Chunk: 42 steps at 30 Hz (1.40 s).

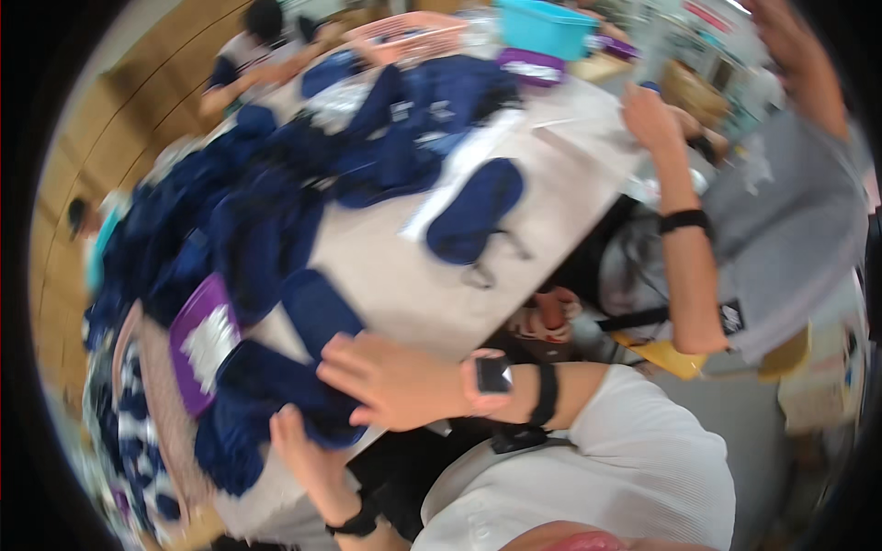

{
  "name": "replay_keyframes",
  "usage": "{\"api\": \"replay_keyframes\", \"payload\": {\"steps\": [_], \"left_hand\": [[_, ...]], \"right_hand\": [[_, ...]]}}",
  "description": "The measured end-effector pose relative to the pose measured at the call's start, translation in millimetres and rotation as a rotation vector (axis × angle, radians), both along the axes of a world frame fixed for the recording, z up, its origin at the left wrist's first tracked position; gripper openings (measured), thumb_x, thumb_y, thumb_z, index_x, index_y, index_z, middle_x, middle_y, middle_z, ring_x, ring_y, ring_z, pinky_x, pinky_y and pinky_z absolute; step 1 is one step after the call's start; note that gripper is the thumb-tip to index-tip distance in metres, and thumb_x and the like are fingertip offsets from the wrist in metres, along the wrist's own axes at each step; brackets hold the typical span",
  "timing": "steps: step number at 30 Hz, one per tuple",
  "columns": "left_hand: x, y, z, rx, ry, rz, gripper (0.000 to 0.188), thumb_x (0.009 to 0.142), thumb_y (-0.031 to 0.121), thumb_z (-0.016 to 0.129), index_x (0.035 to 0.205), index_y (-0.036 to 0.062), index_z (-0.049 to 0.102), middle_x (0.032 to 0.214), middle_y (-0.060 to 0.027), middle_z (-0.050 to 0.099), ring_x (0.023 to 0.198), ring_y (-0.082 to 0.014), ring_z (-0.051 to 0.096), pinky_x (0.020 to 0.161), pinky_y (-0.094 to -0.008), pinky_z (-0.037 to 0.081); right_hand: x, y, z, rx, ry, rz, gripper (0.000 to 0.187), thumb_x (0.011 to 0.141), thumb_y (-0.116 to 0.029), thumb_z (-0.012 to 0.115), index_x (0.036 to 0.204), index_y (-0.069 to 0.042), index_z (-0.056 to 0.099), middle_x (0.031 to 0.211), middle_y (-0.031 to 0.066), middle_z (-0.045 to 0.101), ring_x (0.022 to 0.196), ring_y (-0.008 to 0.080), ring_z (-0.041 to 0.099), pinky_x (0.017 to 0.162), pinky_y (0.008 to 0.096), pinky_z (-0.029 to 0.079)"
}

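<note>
My right hand [404, 381], with a pink-cased watch and a black band on the wrist, lies over navy cloth [276, 381] at the near edge of the table. Its fingers are stretched out and slightly apart. Just below, my left hand [312, 464] is beside the same cloth, fingers extended and somewhat blurred; I see nothing gripped in it. A flat navy piece [317, 308] with a rounded end lies just beyond my right hand. Farther out rests a navy piece shaped like an eye mask [473, 211], with thin dark loops at one end.
A purple tray [188, 363] with white packets stands left of my hands. Behind it spreads a large heap of navy cloth [248, 211]. A pink basket [404, 37] and a turquoise bin [547, 32] are at the back. A person in grey [753, 230] works at the right.
</note>
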State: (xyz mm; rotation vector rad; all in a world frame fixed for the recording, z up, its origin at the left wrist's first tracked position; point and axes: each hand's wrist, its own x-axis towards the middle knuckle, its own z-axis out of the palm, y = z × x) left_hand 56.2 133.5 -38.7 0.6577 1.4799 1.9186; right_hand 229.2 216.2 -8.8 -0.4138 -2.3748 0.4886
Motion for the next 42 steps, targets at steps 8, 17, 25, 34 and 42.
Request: {"api": "replay_keyframes", "payload": {"steps": [8, 17, 25, 34, 42], "left_hand": [[6, 6, 50, -0.28, 0.351, -0.003, 0.028, 0.083, 0.015, 0.047, 0.103, -0.005, 0.052, 0.096, -0.0245, 0.054, 0.083, -0.0336, 0.052, 0.077, -0.0402, 0.038], [-21, 27, 55, -0.37, 0.698, -0.255, 0.034, 0.086, 0.022, 0.045, 0.091, -0.0121, 0.047, 0.082, -0.0188, 0.05, 0.074, -0.0233, 0.047, 0.069, -0.0329, 0.038], [-55, 0, 58, -0.642, 0.647, -0.249, 0.034, 0.085, 0.024, 0.047, 0.104, -0.0036, 0.042, 0.087, -0.0121, 0.051, 0.074, -0.0185, 0.051, 0.068, -0.0264, 0.043], [-31, -86, 24, -0.605, 1.525, -0.002, 0.042, 0.081, 0.021, 0.045, 0.117, -0.0004, 0.04, 0.118, -0.0168, 0.044, 0.109, -0.0323, 0.041, 0.092, -0.0383, 0.028], [-26, -98, 12, -0.612, 1.473, -0.096, 0.048, 0.084, 0.026, 0.037, 0.122, -0.004, 0.033, 0.121, -0.0202, 0.039, 0.116, -0.0356, 0.033, 0.096, -0.044, 0.022]], "right_hand": [[6, -6, -41, 0.028, -0.083, -0.067, 0.053, 0.082, -0.033, 0.043, 0.119, 0.004, 0.036, 0.122, 0.0195, 0.039, 0.118, 0.0275, 0.034, 0.099, 0.0392, 0.02], [4, -10, -50, 0.084, -0.027, -0.057, 0.052, 0.083, -0.031, 0.04, 0.117, 0.009, 0.037, 0.121, 0.022, 0.039, 0.117, 0.0311, 0.034, 0.098, 0.043, 0.021], [5, -8, -44, 0.093, -0.012, -0.045, 0.049, 0.077, -0.027, 0.048, 0.11, 0.008, 0.042, 0.115, 0.0209, 0.043, 0.112, 0.0312, 0.038, 0.094, 0.0413, 0.026], [4, -4, -14, 0.086, -0.226, -0.099, 0.045, 0.072, -0.021, 0.056, 0.108, 0.003, 0.044, 0.108, 0.016, 0.046, 0.105, 0.0298, 0.041, 0.089, 0.0398, 0.031], [1, -14, -15, 0.076, -0.399, -0.067, 0.052, 0.075, -0.027, 0.055, 0.118, -0.001, 0.039, 0.118, 0.017, 0.042, 0.113, 0.0299, 0.037, 0.095, 0.0425, 0.026]]}}
